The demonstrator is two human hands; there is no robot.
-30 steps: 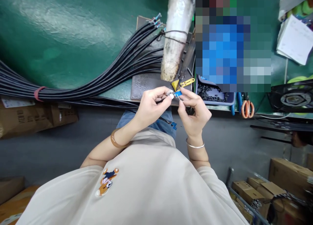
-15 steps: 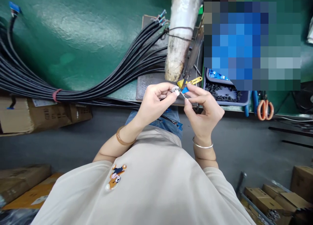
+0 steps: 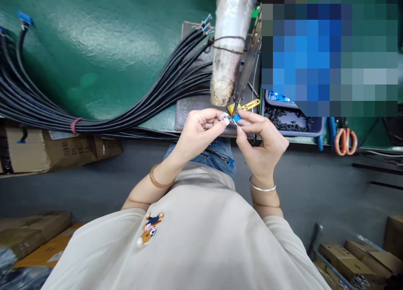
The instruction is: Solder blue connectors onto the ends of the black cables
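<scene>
While R fingers (image 3: 250, 117) pinch wht wire (image 3: 235, 123), L fingers (image 3: 217, 130) closed, hold unclear, tray (image 3: 300, 133) w/ blk bits (image 3: 277, 117)

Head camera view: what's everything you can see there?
Connector: 1, blue, centre
Thin wire: 1, white, beside connector
Rod: 1, dark, above connector
Wrapped tube: 1, whitish, top centre
Slotted piece: 1, yellow, by rod
Bench: 1, green, top
Cables: many, black, left
Tie: 1, red, around cables
Trays: 2, grey, right
Small pieces: many, black, front tray
Scissors: 1, orange-handled, right
Cardboard boxes: several, brown, lower sides
Shirt: 1, beige, bottom
Bracelets: 2, brown and silver, centre
Left hand, right hand: 2, bare, centre
</scene>
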